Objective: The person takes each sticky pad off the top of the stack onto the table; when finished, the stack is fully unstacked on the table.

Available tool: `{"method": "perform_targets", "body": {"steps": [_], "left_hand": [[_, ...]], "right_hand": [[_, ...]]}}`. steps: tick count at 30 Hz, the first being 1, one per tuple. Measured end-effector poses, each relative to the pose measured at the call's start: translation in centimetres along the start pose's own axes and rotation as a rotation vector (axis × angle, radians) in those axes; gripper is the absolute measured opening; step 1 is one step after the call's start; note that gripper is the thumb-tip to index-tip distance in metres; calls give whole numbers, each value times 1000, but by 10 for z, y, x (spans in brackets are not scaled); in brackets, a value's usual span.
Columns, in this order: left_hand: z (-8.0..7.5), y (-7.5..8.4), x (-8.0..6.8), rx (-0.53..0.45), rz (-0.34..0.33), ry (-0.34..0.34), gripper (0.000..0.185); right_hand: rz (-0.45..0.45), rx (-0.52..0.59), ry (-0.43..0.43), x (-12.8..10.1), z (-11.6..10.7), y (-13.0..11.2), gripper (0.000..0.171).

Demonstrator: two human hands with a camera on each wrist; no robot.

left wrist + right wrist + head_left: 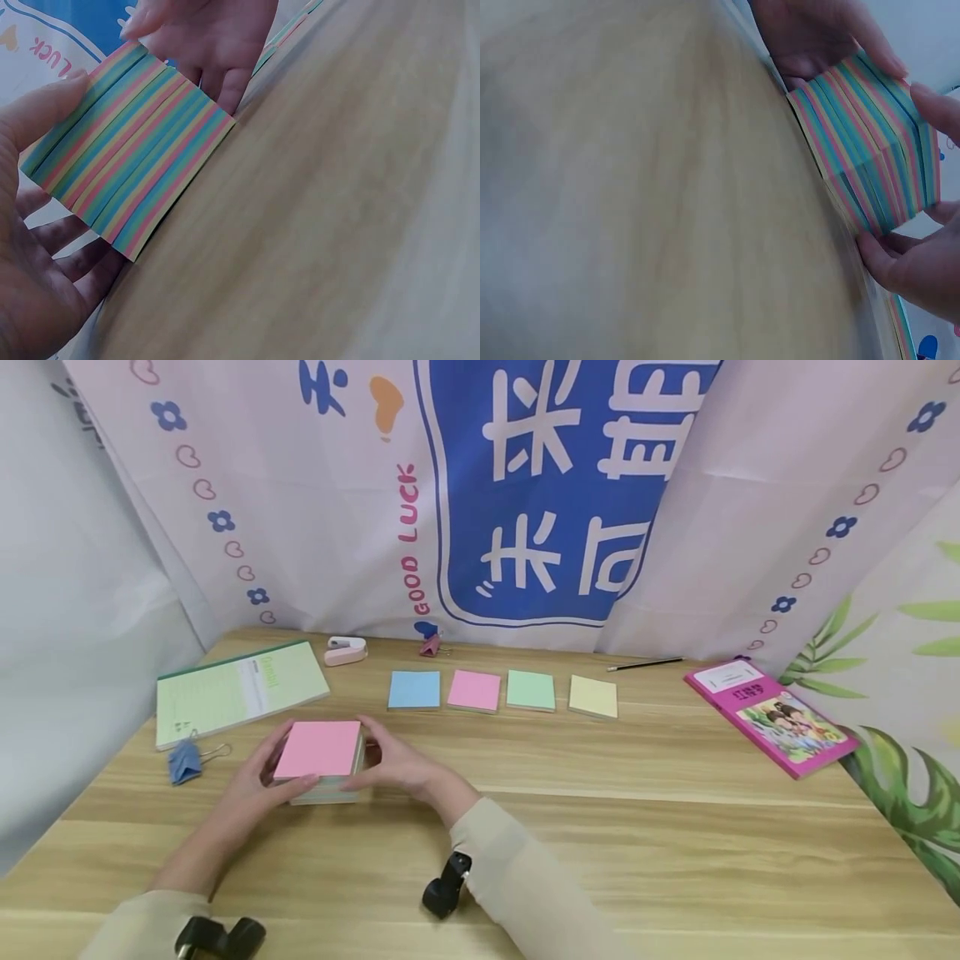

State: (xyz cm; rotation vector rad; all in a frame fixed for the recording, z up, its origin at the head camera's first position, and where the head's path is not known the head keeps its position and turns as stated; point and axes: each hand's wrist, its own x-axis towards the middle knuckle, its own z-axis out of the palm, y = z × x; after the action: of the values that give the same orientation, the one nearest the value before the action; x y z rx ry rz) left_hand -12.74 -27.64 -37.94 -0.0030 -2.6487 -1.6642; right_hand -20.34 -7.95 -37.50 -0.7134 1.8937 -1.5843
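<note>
A thick stack of sticky notes [318, 749] with a pink top stands on the table's left part. My left hand [247, 789] grips its left side, the thumb against the near face. From the right, my right hand [405, 770] holds the other side, with thumb and fingers around the corner. In the left wrist view the stack's striped edge [131, 154] shows pink, yellow, green and blue layers. Its striped sides [866, 142] also appear in the right wrist view, between both hands. The far face is hidden.
Behind lie blue [414, 690], pink [474, 692], green [531, 691] and yellow [593, 697] note pads in a row. Around them are a notepad [240, 693], a blue binder clip [184, 762], a pink stapler [346, 652], a pink clip [430, 646], a pencil [645, 664] and a book [772, 714].
</note>
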Motion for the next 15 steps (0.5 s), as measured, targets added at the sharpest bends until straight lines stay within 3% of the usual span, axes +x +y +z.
{"method": "perform_targets", "body": {"steps": [9, 15], "left_hand": [[3, 2, 0, -25, 23, -7, 82], [1, 3, -1, -8, 23, -5, 84]], "right_hand": [[1, 58, 58, -4, -3, 2, 82], [-7, 245, 12, -19, -26, 5, 85]]}}
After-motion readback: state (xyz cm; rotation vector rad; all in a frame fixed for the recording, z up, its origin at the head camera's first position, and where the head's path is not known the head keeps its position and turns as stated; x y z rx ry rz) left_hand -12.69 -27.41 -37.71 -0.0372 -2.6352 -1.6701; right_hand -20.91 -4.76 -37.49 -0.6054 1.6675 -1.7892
